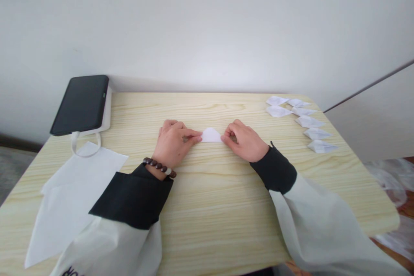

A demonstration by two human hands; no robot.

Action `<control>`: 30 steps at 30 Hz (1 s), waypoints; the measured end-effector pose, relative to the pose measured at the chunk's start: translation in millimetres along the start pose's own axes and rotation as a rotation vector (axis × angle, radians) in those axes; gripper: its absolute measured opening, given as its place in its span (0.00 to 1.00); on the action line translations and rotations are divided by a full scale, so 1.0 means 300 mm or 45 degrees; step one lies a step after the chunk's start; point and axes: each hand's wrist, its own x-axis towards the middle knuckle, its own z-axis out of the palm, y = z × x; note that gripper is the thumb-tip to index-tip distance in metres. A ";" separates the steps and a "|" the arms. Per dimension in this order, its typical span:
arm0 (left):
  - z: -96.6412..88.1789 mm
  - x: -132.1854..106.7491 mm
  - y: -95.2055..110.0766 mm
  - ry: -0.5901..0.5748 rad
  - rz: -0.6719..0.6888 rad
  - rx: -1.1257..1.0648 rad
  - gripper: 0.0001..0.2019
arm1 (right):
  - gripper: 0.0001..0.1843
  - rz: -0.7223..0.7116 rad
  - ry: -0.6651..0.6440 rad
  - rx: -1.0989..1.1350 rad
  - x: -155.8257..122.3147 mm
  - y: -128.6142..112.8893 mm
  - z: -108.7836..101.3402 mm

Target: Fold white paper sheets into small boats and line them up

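A small folded white paper (211,135) lies between my two hands near the middle of the table. My left hand (175,141), with a dark bead bracelet at the wrist, pinches its left corner between thumb and fingers. At the right corner, my right hand (243,139) pinches the paper in the same way. The lower edge of the paper is straight and its top looks blunt with slanting sides. My fingertips hide both of its ends.
Several folded white paper pieces (315,133) stand in rows at the table's far right. White paper sheets (71,198) lie on the left. Behind them a black tablet-like device (80,103) rests on a white box with a white cable (75,144). A wall (207,30) borders the table's back edge.
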 end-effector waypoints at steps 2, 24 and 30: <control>-0.003 0.000 0.006 -0.014 -0.067 -0.009 0.08 | 0.07 -0.042 0.055 0.061 -0.005 0.006 0.010; -0.015 -0.006 0.026 -0.025 -0.140 -0.064 0.06 | 0.21 -0.654 0.395 0.184 -0.037 0.103 0.047; -0.014 -0.009 0.021 -0.011 -0.138 -0.053 0.07 | 0.20 -0.688 0.450 0.203 -0.044 0.113 0.040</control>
